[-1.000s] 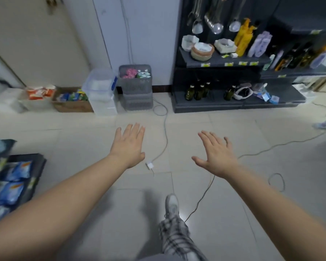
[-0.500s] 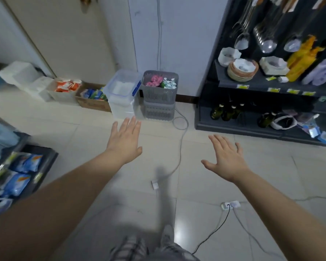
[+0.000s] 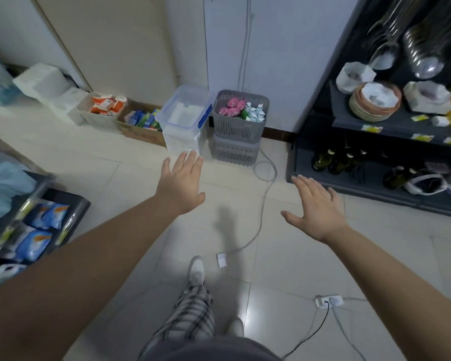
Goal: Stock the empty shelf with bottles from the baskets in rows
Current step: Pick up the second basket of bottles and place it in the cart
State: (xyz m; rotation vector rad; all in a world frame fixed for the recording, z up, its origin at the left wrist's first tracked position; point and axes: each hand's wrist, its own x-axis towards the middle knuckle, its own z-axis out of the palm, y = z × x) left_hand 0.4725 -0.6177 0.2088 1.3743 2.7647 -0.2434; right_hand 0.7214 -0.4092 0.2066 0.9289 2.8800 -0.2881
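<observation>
A: Left hand point(image 3: 181, 186) is flat, fingers straight and close together, holding nothing. Right hand point(image 3: 315, 208) is the same but with fingers spread, empty. Both are held out over the floor point(image 3: 115, 178), palms down.

B: Task things?

A: Two stacked grey baskets against the wall: top basket point(image 3: 240, 128) with the lower basket point(image 3: 236, 153) under it. Small white-capped bottles point(image 3: 255, 114) are in the top basket's right half, pink items point(image 3: 232, 108) to their left.

B: Which way do they point?

A: Small white-capped bottles are upright, caps up, long axis vertical. Dark glass bottles point(image 3: 331, 162) stand on the bottom board of the dark shelf point(image 3: 349, 185), right of the baskets. They're also upright, necks up.

B: Change from the earlier frames?

A: The view has moved in toward the baskets, which now sit bigger and more central. Left fingertips now overlap the front of the clear tub point(image 3: 185, 118) in view; they were short of it before. Can't tell if they touch. White shoe point(image 3: 196, 269) is further forward at bottom centre. Power strip point(image 3: 328, 300) is now at lower right. Hands still empty.

B: Any text?

A: Yellow price tags point(image 3: 372, 128) on the shelf edge, too small to read. There's print on the cardboard box point(image 3: 141, 132), also unreadable.
</observation>
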